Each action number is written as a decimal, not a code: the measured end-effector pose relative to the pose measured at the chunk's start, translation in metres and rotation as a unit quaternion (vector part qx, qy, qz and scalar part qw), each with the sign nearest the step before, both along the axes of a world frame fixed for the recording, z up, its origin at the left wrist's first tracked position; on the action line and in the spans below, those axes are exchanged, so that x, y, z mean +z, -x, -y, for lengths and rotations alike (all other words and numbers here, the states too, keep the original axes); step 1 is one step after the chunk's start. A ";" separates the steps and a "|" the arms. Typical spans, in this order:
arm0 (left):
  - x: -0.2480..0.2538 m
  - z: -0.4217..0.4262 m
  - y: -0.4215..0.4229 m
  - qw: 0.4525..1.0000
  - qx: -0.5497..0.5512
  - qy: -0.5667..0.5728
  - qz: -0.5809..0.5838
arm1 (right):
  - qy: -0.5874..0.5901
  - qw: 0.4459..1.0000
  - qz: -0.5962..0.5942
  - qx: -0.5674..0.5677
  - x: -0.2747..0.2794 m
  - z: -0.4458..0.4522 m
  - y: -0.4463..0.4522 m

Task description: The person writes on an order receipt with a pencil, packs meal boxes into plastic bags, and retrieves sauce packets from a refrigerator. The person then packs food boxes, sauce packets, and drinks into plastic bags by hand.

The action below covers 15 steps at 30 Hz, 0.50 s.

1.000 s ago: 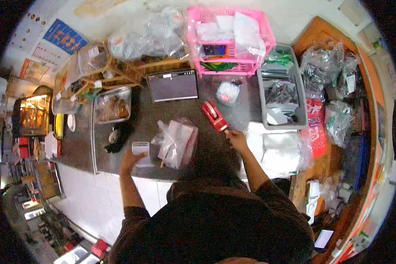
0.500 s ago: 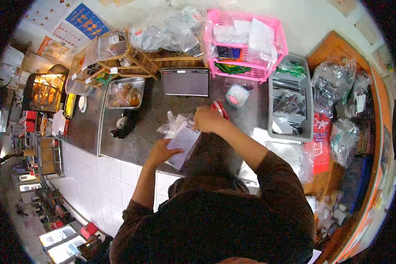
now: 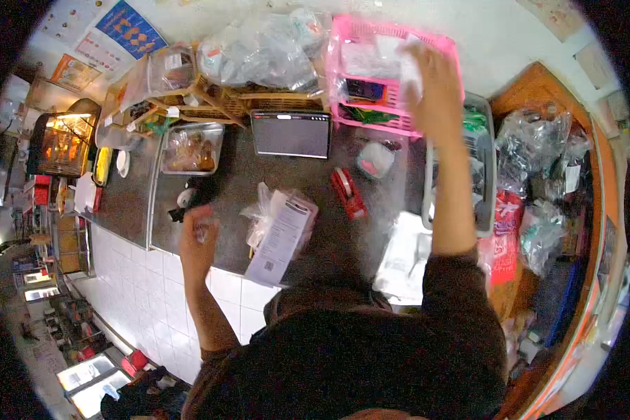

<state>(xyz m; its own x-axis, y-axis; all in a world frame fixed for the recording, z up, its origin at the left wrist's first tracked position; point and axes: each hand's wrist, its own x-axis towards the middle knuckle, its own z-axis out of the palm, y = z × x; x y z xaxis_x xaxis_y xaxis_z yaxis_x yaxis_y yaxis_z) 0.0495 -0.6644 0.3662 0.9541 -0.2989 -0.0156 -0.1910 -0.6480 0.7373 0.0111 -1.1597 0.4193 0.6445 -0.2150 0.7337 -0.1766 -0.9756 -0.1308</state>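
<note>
A printed receipt [image 3: 280, 238] lies over a clear plastic bag [image 3: 262, 217] at the counter's front edge, with a pinkish packet partly under it. My left hand [image 3: 200, 234] is raised to the left of the receipt, apart from it. Its fingers are curled round a pale bit too blurred to name. At the upper right, my right hand [image 3: 434, 87] reaches to the pink basket [image 3: 392, 31], against the white bags [image 3: 407, 68] in its upper tier. Motion smears its fingers, so its grip is unclear. A red stapler [image 3: 348, 193] rests on the counter right of the receipt.
A tablet [image 3: 290, 134] stands at the back of the counter. Left of it is a clear tub of food [image 3: 192, 148], with a dark object [image 3: 189, 199] in front. A cup of white items [image 3: 376, 159] and a grey bin [image 3: 488, 189] sit to the right.
Both hands have left the receipt, which now lies on the counter. My right hand has gone up and right to the pink basket; my left has moved left. The stapler now shows fully.
</note>
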 end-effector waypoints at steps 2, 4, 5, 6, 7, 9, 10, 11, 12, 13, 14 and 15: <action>0.037 0.060 -0.002 0.979 -0.082 0.167 -0.086 | 0.063 0.995 -0.041 0.063 -0.013 0.076 -0.021; 0.048 0.123 0.003 0.913 -0.180 0.285 -0.231 | 0.009 0.984 -0.163 0.070 -0.029 0.113 -0.048; 0.052 0.158 0.005 0.879 -0.229 0.303 -0.289 | -0.054 0.954 -0.286 0.071 -0.038 0.122 -0.055; 0.042 0.190 0.005 0.885 -0.265 0.302 -0.236 | -0.047 0.956 -0.280 0.070 -0.047 0.125 -0.058; 0.029 0.221 0.001 0.887 -0.298 0.300 -0.183 | -0.086 0.959 -0.254 0.087 -0.055 0.127 -0.059; 0.027 0.279 -0.028 0.907 -0.323 0.271 0.022 | -0.120 0.962 -0.224 0.104 -0.045 0.124 -0.054; 0.036 0.308 -0.043 0.923 -0.292 0.244 0.052 | -0.144 0.965 -0.178 0.125 -0.035 0.112 -0.042; 0.046 0.330 -0.055 0.938 -0.259 0.217 0.081 | -0.168 0.966 -0.132 0.146 -0.025 0.098 -0.027; 0.052 0.344 -0.066 0.937 -0.260 0.220 0.083 | -0.194 0.964 -0.089 0.159 -0.013 0.084 -0.012; 0.059 0.358 -0.075 0.955 -0.251 0.150 -0.040 | -0.204 0.961 -0.037 0.186 -0.009 0.070 0.001; 0.063 0.368 -0.079 0.955 -0.238 0.077 -0.160 | -0.211 0.954 0.015 0.214 -0.008 0.056 0.015; 0.058 0.373 -0.077 0.955 -0.239 0.081 -0.159 | -0.256 0.943 0.001 0.211 -0.012 0.040 0.033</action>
<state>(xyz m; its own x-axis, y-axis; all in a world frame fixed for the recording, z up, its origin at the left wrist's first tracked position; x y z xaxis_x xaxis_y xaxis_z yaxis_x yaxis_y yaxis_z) 0.1269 -1.0369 0.4247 0.6635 -0.7217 -0.1973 -0.1866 -0.4150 0.8905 -0.0220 -1.2002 0.4072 0.7513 -0.2665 0.6038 0.2136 -0.7674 -0.6045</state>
